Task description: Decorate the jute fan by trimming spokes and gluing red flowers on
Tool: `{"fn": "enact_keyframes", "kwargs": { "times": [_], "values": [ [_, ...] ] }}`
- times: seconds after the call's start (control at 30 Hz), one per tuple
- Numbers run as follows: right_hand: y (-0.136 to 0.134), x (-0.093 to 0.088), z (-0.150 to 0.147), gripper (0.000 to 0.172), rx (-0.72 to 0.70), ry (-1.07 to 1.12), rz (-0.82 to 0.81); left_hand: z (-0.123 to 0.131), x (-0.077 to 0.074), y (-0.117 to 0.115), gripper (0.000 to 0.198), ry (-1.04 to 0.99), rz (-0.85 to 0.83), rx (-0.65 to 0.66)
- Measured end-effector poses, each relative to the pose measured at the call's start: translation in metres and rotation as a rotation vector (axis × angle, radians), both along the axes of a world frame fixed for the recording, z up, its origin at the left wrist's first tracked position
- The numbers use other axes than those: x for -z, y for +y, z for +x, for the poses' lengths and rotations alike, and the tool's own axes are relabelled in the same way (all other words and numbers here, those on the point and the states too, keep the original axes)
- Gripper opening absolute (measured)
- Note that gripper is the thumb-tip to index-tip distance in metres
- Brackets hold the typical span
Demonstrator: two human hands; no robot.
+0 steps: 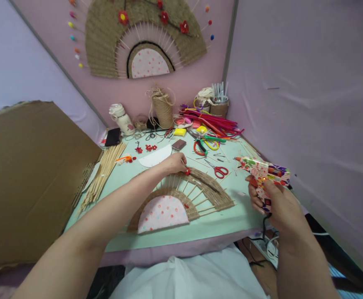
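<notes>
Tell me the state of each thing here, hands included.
Left hand: at the red flower on the table fan, grip unclear
Right hand: wrapped around the glue gun
Glue gun: held, pointing left
Table fan: lying flat
Wall fan: hung up
Bottle: lidded
Twine spool: upright, strands loose
Red scissors: lying down, blades unclear

Fan (223,199) lies flat nr front edge of pale green table (181,237), arc side away: tan woven outer & inner bands on thin light sticks, w/ pink dotted half-disc (163,212) at ctr, L part hidden. Red flower (187,171) sits nr top of outer band, by dark stem (204,181) slanting down to R. Multicol. patterned glue gun (262,167) is held up at R, orange nozzle pointing L, blk cord (264,226) hanging below grip.
</notes>
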State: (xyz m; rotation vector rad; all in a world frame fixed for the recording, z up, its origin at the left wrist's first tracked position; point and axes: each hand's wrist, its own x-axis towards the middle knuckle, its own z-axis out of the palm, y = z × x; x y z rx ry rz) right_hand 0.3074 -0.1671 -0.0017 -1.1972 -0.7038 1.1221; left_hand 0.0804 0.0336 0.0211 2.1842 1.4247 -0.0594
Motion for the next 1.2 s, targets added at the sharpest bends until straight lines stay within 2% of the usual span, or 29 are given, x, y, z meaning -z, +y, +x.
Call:
{"fn": "enact_keyframes", "kwargs": {
  "times": [0.1, 0.37, 0.53, 0.6, 0.7, 0.77, 0.83, 0.9, 0.97, 1.03, 1.13, 1.2],
  "values": [
    [0.000, -0.001, -0.001, 0.038, 0.001, -0.009, 0.000, 0.002, -0.002, -0.002, 0.029, 0.015, 0.005, 0.001],
    [0.000, 0.006, 0.002, 0.034, -0.013, -0.008, -0.020, 0.001, -0.009, -0.006, 0.030, 0.024, 0.020, 0.001],
    [0.002, 0.003, -0.002, 0.039, 0.020, -0.012, -0.042, -0.008, -0.012, -0.012, 0.029, -0.172, -0.079, -0.042],
    [0.003, 0.002, -0.003, 0.038, 0.026, -0.024, -0.047, -0.018, -0.015, -0.013, 0.027, -0.263, -0.070, -0.061],
    [0.002, 0.001, -0.002, 0.036, 0.011, -0.044, -0.047, -0.049, -0.030, -0.006, 0.023, -0.304, 0.012, -0.104],
    [0.001, -0.001, 0.000, 0.036, 0.013, -0.053, -0.051, -0.083, -0.044, 0.006, 0.020, -0.269, 0.076, -0.161],
    [0.001, -0.002, 0.001, 0.036, 0.028, -0.053, -0.056, -0.123, -0.055, 0.022, 0.020, -0.221, 0.218, -0.259],
    [0.002, -0.004, 0.000, 0.038, 0.037, -0.055, -0.071, -0.159, -0.059, 0.038, 0.019, -0.134, 0.379, -0.343],
    [0.004, -0.006, -0.002, 0.039, 0.035, -0.078, -0.085, -0.185, -0.053, 0.050, 0.019, -0.008, 0.447, -0.339],
    [0.005, -0.007, -0.004, 0.040, 0.025, -0.095, -0.090, -0.196, -0.041, 0.055, 0.023, 0.138, 0.452, -0.267],
    [0.006, -0.009, -0.006, 0.042, 0.021, -0.102, -0.075, -0.192, -0.019, 0.054, 0.027, 0.314, 0.498, -0.181],
    [0.005, -0.009, -0.006, 0.042, 0.027, -0.102, -0.063, -0.186, -0.009, 0.053, 0.025, 0.372, 0.524, -0.184]
  ]
}}
